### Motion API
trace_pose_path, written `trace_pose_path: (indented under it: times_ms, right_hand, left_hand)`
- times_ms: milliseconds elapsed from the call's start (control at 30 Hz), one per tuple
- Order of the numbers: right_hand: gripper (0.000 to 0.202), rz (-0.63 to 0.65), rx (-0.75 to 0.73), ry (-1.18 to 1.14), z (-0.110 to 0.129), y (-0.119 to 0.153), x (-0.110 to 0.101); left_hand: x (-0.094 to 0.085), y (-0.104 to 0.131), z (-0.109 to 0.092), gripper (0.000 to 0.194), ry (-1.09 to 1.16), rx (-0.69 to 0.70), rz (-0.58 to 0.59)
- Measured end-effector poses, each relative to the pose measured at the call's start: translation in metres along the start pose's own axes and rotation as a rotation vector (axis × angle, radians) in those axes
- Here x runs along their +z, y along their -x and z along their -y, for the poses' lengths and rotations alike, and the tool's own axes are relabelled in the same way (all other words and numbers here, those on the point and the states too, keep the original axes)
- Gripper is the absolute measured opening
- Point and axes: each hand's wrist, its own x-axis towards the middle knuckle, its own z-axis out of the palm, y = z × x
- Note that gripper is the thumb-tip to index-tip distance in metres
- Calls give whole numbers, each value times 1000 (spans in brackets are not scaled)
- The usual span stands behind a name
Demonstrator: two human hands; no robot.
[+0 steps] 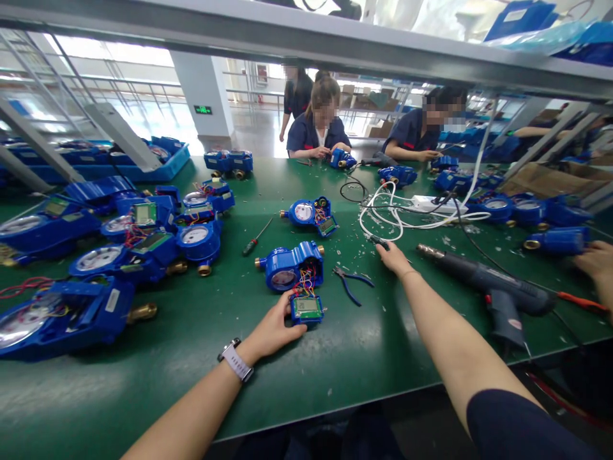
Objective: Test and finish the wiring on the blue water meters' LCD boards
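Observation:
My left hand (272, 326), with a watch at the wrist, is closed around the blue housing of a display module (306, 308), its green circuit board and small screen facing up. Thin coloured wires run from it into the opened blue water meter (287, 267) just behind. Farther right, my right hand (393, 259) is closed on a small dark-handled tool (379, 241) low over the table; its kind is unclear. Diagonal cutters (353, 282) lie open between my hands. Behind the meter lies another opened water meter (306, 212), and a screwdriver (256, 237) rests to the left.
A heat gun (488, 281) lies right of my right arm. White cables and a power strip (438, 204) spread behind. Several blue meters (138, 255) crowd the left. Co-workers (318, 128) sit opposite; another person's hand (596, 262) is at far right. A shelf beam (306, 32) crosses overhead.

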Motion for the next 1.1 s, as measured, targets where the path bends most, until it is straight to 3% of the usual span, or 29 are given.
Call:
trace_pose_path:
  times_ms: [233,467,767,1000,1100]
  right_hand:
    - [44,14,17,184,5,8,2]
    - [36,36,-23,235,9,13,4]
    - [33,-141,-193,50,-24,69,15]
    - [35,-98,-415,-89,-47,125,15]
    - [45,-139,-446,-89,-59,137,1]
  left_hand:
    - [4,-4,3,86,-28,-4,-49]
    - [3,-5,3,71,-60,-5,-90]
    - [-6,-5,3,73,55,9,-4]
    - [-3,-4,2,72,24,-5,-39]
    - [-2,-4,1,69,33,-18,-40]
